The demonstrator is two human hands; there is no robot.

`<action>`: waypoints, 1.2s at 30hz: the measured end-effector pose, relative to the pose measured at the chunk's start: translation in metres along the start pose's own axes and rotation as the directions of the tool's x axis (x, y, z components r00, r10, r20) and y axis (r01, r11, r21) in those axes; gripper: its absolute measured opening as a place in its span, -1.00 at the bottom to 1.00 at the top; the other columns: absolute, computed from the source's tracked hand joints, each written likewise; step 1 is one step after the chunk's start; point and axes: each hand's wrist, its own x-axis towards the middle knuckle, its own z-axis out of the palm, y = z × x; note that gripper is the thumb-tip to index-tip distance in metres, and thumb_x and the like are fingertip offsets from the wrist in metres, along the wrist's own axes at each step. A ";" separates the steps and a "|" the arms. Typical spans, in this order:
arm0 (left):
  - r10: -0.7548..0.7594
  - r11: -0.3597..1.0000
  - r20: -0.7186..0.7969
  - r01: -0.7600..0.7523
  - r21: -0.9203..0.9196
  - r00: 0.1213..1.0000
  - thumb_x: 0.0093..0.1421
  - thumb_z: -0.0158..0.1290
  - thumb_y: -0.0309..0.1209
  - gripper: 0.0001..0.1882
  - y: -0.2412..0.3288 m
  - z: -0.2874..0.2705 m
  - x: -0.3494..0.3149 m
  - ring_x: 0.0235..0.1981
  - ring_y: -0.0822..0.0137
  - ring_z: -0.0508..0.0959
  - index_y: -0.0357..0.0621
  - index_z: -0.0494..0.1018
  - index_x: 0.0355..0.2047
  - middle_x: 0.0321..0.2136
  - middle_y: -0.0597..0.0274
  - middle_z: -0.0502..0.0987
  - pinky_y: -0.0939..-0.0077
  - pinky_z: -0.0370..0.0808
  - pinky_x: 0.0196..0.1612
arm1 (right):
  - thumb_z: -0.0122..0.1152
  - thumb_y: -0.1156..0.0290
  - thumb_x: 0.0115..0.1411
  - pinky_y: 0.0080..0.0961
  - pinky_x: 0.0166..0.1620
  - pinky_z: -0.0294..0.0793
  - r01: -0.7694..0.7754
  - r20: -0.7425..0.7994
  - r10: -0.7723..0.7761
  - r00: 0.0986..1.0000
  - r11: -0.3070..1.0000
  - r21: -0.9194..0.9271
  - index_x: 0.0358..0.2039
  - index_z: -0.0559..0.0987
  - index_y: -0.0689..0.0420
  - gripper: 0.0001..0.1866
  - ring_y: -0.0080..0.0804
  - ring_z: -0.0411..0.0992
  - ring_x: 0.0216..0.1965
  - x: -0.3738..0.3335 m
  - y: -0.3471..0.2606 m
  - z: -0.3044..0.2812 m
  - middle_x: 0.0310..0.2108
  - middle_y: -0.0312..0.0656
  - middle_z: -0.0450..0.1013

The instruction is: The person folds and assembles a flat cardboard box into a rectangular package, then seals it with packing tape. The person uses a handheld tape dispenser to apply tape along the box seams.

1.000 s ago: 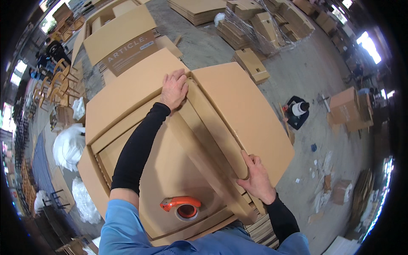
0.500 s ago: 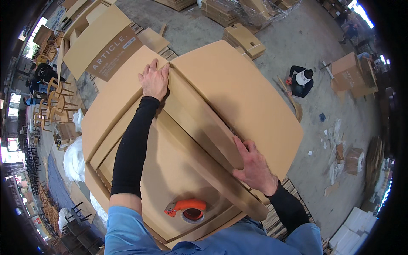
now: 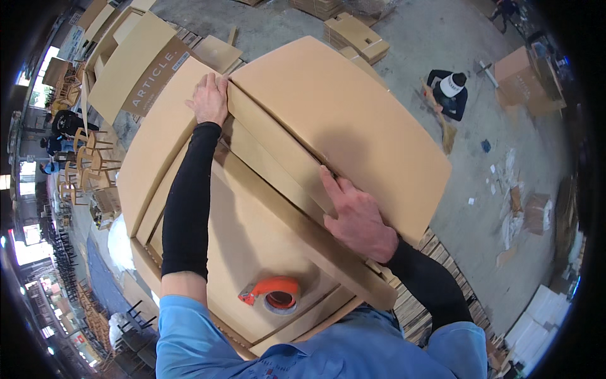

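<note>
A large open cardboard box [image 3: 287, 183] stands before me, its flaps folded outward. A long folded cardboard strip [image 3: 278, 148] lies along its right inner side. My left hand [image 3: 211, 101] reaches to the far corner, fingers stretched out on the cardboard there. On the strip's right part rests my right hand [image 3: 360, 218], index finger extended by the right flap's crease and thumb apart. An orange tape dispenser [image 3: 273, 292] with a roll of tape lies on the flat cardboard inside the box, near my body.
Beneath the box is a slatted wooden pallet [image 3: 429, 271]. Another open carton [image 3: 136, 72] stands at the far left, near wooden chairs [image 3: 95, 155]. A person with a broom [image 3: 447, 129] crouches at the right. Flat cartons [image 3: 356, 38] lie beyond; plastic scraps [image 3: 505, 189] litter the floor.
My right hand has slid up and left along the strip, which now sits lower against the right flap. My left hand stays at the far corner, its fingers closer together. The view has shifted slightly.
</note>
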 end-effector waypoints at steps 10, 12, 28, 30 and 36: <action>0.114 0.989 -0.014 -0.112 0.096 0.993 0.51 -0.19 0.04 -0.57 -0.012 0.017 -0.001 0.10 -0.01 0.58 0.07 0.55 -0.04 0.07 0.23 0.55 -0.64 0.38 -0.02 | 0.12 0.47 0.16 -0.08 0.37 0.14 0.183 -0.162 -0.242 0.957 0.932 -0.311 0.23 0.48 0.21 -0.43 -0.06 0.26 0.29 -0.037 0.017 0.008 0.29 0.18 0.27; 0.119 0.986 -0.011 -0.117 0.120 0.993 0.51 -0.21 0.05 -0.55 -0.052 0.025 0.010 0.08 -0.05 0.60 0.06 0.56 -0.04 0.07 0.22 0.56 -0.62 0.41 -0.03 | 0.13 0.44 0.16 -0.08 0.37 0.12 0.239 -0.132 -0.287 0.949 0.926 -0.293 0.24 0.48 0.19 -0.42 -0.07 0.24 0.29 -0.030 0.023 0.007 0.30 0.15 0.26; 0.367 0.919 0.208 -0.388 0.071 0.907 0.45 -0.19 0.06 -0.46 0.014 0.033 0.003 0.51 0.20 0.13 0.14 0.49 0.25 0.47 0.25 0.23 -0.73 0.00 0.29 | 0.14 0.25 0.18 0.30 0.46 -0.09 0.258 -0.424 -0.255 0.869 0.965 -0.052 0.19 0.51 0.06 -0.46 -0.01 0.16 0.41 -0.076 -0.013 0.005 0.30 0.07 0.29; 0.395 0.911 0.252 -0.413 0.021 0.884 0.45 -0.18 0.07 -0.44 0.019 0.032 0.002 0.51 0.20 0.15 0.10 0.48 0.27 0.48 0.27 0.22 -0.72 0.00 0.28 | 0.11 0.19 0.22 0.33 0.48 -0.11 0.373 -0.456 -0.332 0.826 0.928 0.001 0.22 0.47 0.05 -0.45 0.03 0.13 0.43 -0.096 -0.051 0.002 0.33 0.09 0.27; 0.406 0.913 0.190 -0.407 -0.035 0.894 0.43 -0.17 0.08 -0.43 0.005 0.037 0.007 0.51 0.17 0.15 0.11 0.50 0.27 0.48 0.33 0.24 -0.65 0.01 0.31 | 0.13 0.02 0.31 0.33 0.51 -0.18 0.447 -0.315 -0.427 0.847 0.894 -0.010 0.32 0.34 0.06 -0.35 0.12 0.02 0.49 -0.045 0.019 0.062 0.39 0.14 0.19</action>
